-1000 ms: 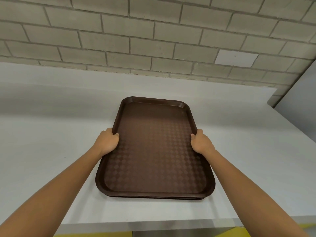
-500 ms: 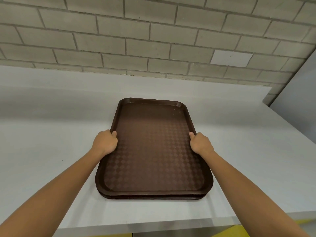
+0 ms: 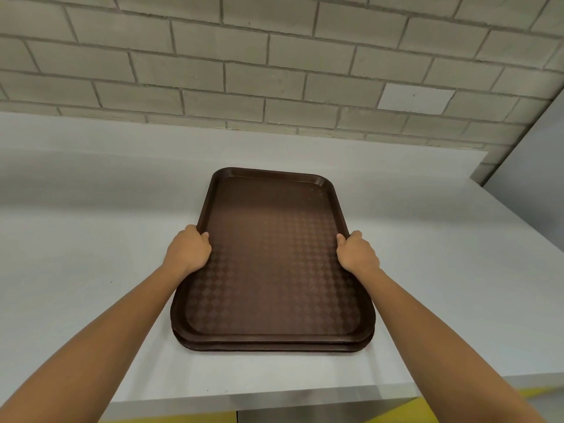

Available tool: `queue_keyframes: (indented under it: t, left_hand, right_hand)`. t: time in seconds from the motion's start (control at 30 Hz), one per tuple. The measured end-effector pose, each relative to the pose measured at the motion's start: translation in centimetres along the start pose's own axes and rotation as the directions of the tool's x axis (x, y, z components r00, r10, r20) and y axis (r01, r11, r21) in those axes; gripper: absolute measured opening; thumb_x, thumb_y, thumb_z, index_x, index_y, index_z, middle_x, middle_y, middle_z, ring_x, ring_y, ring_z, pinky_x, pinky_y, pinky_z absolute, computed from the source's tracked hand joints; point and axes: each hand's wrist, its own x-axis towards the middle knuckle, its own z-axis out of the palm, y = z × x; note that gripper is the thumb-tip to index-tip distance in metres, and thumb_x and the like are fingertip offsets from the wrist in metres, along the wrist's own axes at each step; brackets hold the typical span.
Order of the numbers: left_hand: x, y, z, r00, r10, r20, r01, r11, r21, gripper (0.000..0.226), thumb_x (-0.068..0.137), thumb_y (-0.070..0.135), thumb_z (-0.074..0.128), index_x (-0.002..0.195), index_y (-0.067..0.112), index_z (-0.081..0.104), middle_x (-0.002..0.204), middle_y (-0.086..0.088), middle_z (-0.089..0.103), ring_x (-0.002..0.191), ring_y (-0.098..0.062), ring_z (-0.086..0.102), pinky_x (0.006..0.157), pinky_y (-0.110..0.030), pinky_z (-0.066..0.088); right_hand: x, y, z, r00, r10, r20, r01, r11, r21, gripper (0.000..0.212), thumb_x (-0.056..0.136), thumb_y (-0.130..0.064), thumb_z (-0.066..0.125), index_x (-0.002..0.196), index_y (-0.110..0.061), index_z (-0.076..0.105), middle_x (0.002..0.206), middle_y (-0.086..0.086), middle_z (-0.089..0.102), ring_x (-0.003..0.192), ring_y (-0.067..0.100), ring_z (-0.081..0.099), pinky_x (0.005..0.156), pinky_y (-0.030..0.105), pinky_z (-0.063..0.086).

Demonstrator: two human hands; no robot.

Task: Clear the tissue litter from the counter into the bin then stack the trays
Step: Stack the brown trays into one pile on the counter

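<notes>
A dark brown tray (image 3: 273, 257) with a diamond-patterned floor lies on top of at least one more brown tray (image 3: 274, 346), whose rim shows under its near edge. The stack rests on the white counter (image 3: 91, 239). My left hand (image 3: 188, 252) grips the top tray's left rim, thumb over the edge. My right hand (image 3: 357, 253) grips the right rim the same way. No tissue and no bin are in view.
A grey brick wall (image 3: 274, 62) rises behind the counter's raised back ledge. A grey panel (image 3: 531, 166) closes the right end. The counter's front edge (image 3: 274, 395) runs just below the trays, with yellow fronts beneath it.
The lower tray's rim shows more under the near edge. Both hands keep their grip on the top tray's sides, with little movement.
</notes>
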Motion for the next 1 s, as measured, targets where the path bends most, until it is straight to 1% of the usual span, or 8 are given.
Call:
queue_keyframes:
  t: [0.13,0.27,0.37,0.47,0.6,0.7,0.83,1.0]
  left_hand:
    - [0.0,-0.2,-0.1,1.000,-0.009,0.013,0.009,0.999,0.036,0.041,0.101,0.029,0.032,0.126,0.000,0.047,0.125,-0.019,0.055,0.110,-0.034,0.056,0.094,-0.039,0.045]
    - [0.0,-0.7,-0.5,1.000,-0.006,0.008,0.006,0.997,0.073,0.044,0.100,0.037,0.032,0.126,0.007,0.052,0.125,-0.012,0.059,0.109,-0.032,0.058,0.093,-0.040,0.045]
    - [-0.2,-0.7,-0.3,1.000,-0.006,-0.015,0.006,1.000,0.015,0.046,0.100,0.039,0.033,0.123,0.007,0.056,0.123,-0.012,0.061,0.108,-0.032,0.059,0.093,-0.041,0.046]
    - [-0.6,-0.3,0.1,0.999,0.005,-0.039,-0.006,1.000,-0.030,0.045,0.101,0.037,0.031,0.114,0.006,0.061,0.114,-0.013,0.064,0.099,-0.031,0.061,0.090,-0.040,0.047]
    - [-1.2,0.5,0.8,0.999,0.026,-0.041,-0.027,0.999,-0.038,0.043,0.101,0.034,0.032,0.117,0.006,0.059,0.115,-0.013,0.064,0.101,-0.032,0.061,0.091,-0.040,0.047]
    - [-1.7,1.7,1.5,0.999,0.038,-0.032,-0.039,0.999,-0.036,0.042,0.101,0.033,0.032,0.119,0.006,0.059,0.117,-0.013,0.063,0.102,-0.032,0.061,0.092,-0.040,0.047]
    - [-2.6,3.8,2.9,0.998,0.060,-0.018,-0.061,0.997,-0.051,0.041,0.101,0.033,0.032,0.109,0.006,0.062,0.106,-0.013,0.066,0.093,-0.029,0.061,0.087,-0.039,0.048]
    - [-4.1,6.9,5.1,0.998,0.061,-0.008,-0.062,0.996,-0.066,0.041,0.100,0.033,0.033,0.109,0.006,0.062,0.105,-0.013,0.067,0.094,-0.029,0.062,0.089,-0.039,0.048]
  right_hand:
    - [-0.1,0.4,0.1,1.000,0.015,0.013,-0.015,1.000,-0.003,0.046,0.100,-0.041,0.030,0.130,-0.007,0.038,0.127,0.014,0.054,0.110,0.030,0.057,0.088,0.038,0.047]
    - [-0.2,1.1,0.3,0.999,0.001,0.034,-0.002,1.000,0.023,0.047,0.099,-0.042,0.031,0.129,-0.006,0.040,0.127,0.014,0.054,0.110,0.031,0.056,0.089,0.038,0.046]
    - [-0.3,1.4,0.2,0.999,-0.022,0.025,0.020,0.997,0.076,0.045,0.100,-0.040,0.032,0.126,-0.005,0.042,0.124,0.015,0.055,0.107,0.030,0.057,0.086,0.037,0.046]
    - [-0.4,1.8,0.0,0.999,-0.044,0.008,0.043,0.995,0.088,0.043,0.101,-0.037,0.031,0.125,-0.004,0.042,0.124,0.016,0.056,0.107,0.030,0.058,0.086,0.036,0.047]
    - [-0.5,2.9,-0.6,0.997,-0.077,-0.027,0.078,0.995,0.057,0.040,0.102,-0.033,0.029,0.124,-0.003,0.044,0.122,0.017,0.057,0.106,0.031,0.058,0.085,0.035,0.046]
    - [-0.5,4.1,-1.3,0.997,-0.070,-0.028,0.072,0.995,0.069,0.039,0.102,-0.031,0.029,0.124,-0.002,0.044,0.123,0.017,0.056,0.108,0.031,0.058,0.087,0.035,0.046]
    - [-0.1,6.5,-2.7,0.999,-0.047,-0.016,0.048,0.993,0.105,0.038,0.103,-0.028,0.029,0.124,-0.001,0.044,0.125,0.018,0.055,0.111,0.033,0.055,0.087,0.034,0.043]
    - [1.1,10.0,-4.8,0.999,-0.039,-0.016,0.040,0.995,0.087,0.041,0.103,-0.029,0.027,0.127,-0.001,0.044,0.128,0.019,0.053,0.114,0.033,0.053,0.092,0.036,0.043]
